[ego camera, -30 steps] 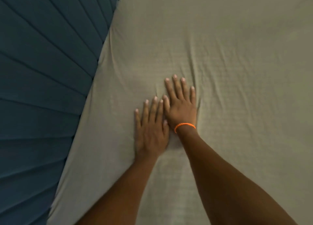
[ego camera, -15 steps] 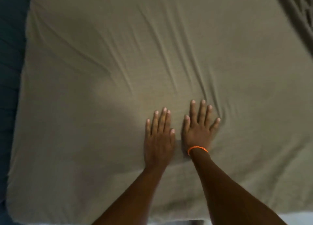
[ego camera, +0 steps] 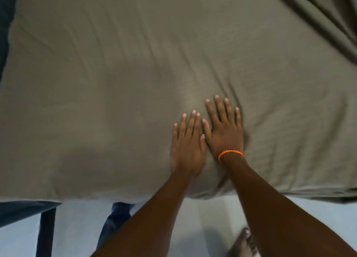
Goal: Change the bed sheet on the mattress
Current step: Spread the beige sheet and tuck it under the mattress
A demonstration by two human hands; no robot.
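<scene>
A wide olive-grey fabric bed sheet (ego camera: 116,82) covers the mattress and fills most of the view, from 9 o'clock across to 3 o'clock, with its near edge hanging over the bed's side at 6 o'clock. The left hand (ego camera: 186,145) lies palm down on the sheet just below centre, its fingers (ego camera: 191,125) straight, close together and holding nothing. The right hand (ego camera: 225,129) lies flat just beside it toward 3 o'clock, thumb touching the left hand's edge, its fingers (ego camera: 220,109) straight and slightly spread, also holding nothing. A thin orange cord bracelet (ego camera: 230,153) circles the right wrist. Soft creases run from the right hand toward 1 o'clock, where a bunched fold of the same cloth (ego camera: 324,19) lies at the 2 o'clock corner. At 7 o'clock a dark blue bed frame (ego camera: 45,231) stands on the pale floor (ego camera: 202,214), and a bare foot (ego camera: 244,243), blurred, shows at 5 o'clock.
</scene>
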